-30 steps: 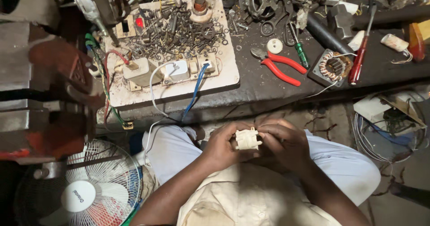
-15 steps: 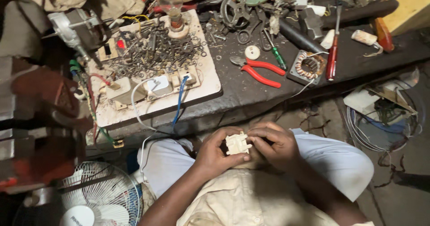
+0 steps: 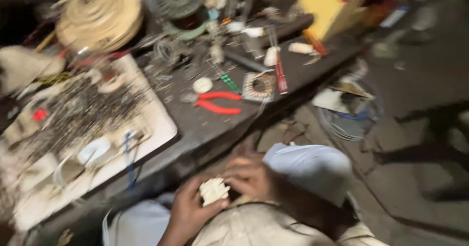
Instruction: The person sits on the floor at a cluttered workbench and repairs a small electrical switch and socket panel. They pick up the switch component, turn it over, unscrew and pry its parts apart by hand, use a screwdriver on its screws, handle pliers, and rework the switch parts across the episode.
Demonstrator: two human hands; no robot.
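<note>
Hands, left [image 3: 188, 209] and right [image 3: 249, 177], clasp 1 small white block [image 3: 213, 191].

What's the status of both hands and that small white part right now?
Left hand grips small white blocky plastic part over lap. Right hand touches its other side. Nothing between them; red-handled pliers lie apart on dark workbench.

Dark cluttered workbench [image 3: 205, 124], red-handled pliers [image 3: 217, 103], white tray [image 3: 156, 124] of small metal parts, copper-wound coil [image 3: 259, 86]
</note>
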